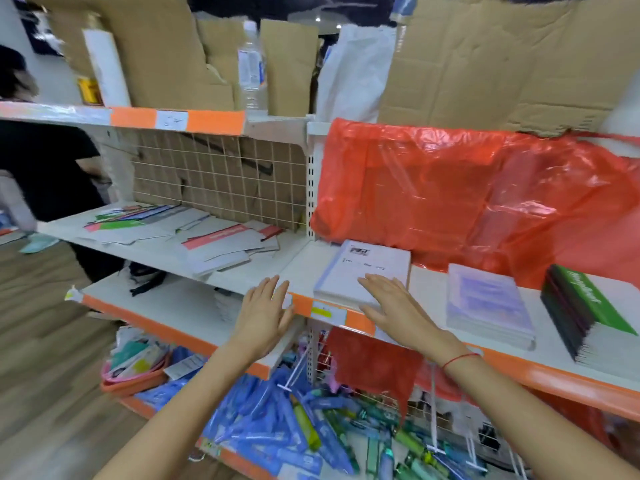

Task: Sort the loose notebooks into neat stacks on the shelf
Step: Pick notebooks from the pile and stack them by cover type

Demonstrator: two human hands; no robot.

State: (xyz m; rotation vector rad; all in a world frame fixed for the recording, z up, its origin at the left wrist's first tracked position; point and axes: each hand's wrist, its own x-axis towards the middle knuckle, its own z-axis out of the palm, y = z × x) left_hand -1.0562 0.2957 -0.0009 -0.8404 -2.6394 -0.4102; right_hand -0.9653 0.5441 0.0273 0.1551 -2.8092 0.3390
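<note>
Both hands out flat over the shelf (433,282) edge, fingers straight, nothing gripped: left hand (265,315) beside the orange front strip (301,304), apparently just touching it; right hand (391,306) laid over the near corner of the white notebook stack (367,271). Further right on the same board, well apart, a plastic-wrapped lilac stack (488,299) and a green-and-black stack (581,310), both squared already. Loose notebooks (221,242) still scattered on the next shelf bay to the left, overlapping and askew, so the sorting looks only partly done. Risk from here: white stack sitting close to the front lip, so a push from the flat right palm could slide the top copies off toward the bin of blue packets (277,427) below. Red plastic sheet (467,195) hanging behind could snag or drag onto the stacks if brushed.
</note>
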